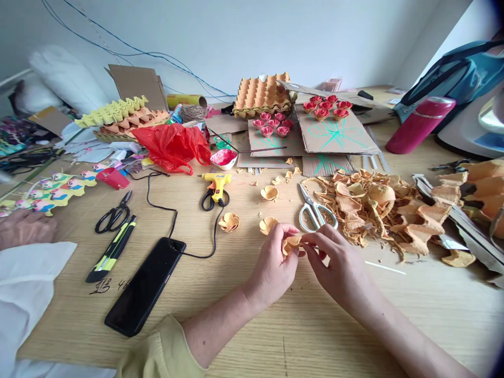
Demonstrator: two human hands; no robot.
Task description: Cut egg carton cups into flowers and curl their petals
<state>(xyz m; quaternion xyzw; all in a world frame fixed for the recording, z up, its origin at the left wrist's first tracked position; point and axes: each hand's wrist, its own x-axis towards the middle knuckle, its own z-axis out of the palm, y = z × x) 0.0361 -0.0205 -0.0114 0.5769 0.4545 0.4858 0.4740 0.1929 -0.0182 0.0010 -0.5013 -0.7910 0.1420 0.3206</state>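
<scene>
A small orange egg-carton cup [292, 244] is pinched in my left hand [275, 265], above the front of the wooden table. My right hand [334, 261] has its fingertips closed on the cup's right edge; the fingers partly hide it. Just beyond my hands lie petal-cut carton cups [269, 193], one of them [268, 226] almost touching my left hand. White-handled scissors [317, 210] lie past my right hand. To their right spreads a heap of torn carton scraps [354, 202]. A yellow glue gun [216, 185] stands farther left with its cord trailing.
A black phone [145, 286], a utility knife [112, 249] and black scissors [114, 214] lie left. Another person's hand [25, 229] rests at the left edge. Behind are a red bag [173, 147], cardboard with red carton flowers [336, 134] and a pink bottle [420, 125].
</scene>
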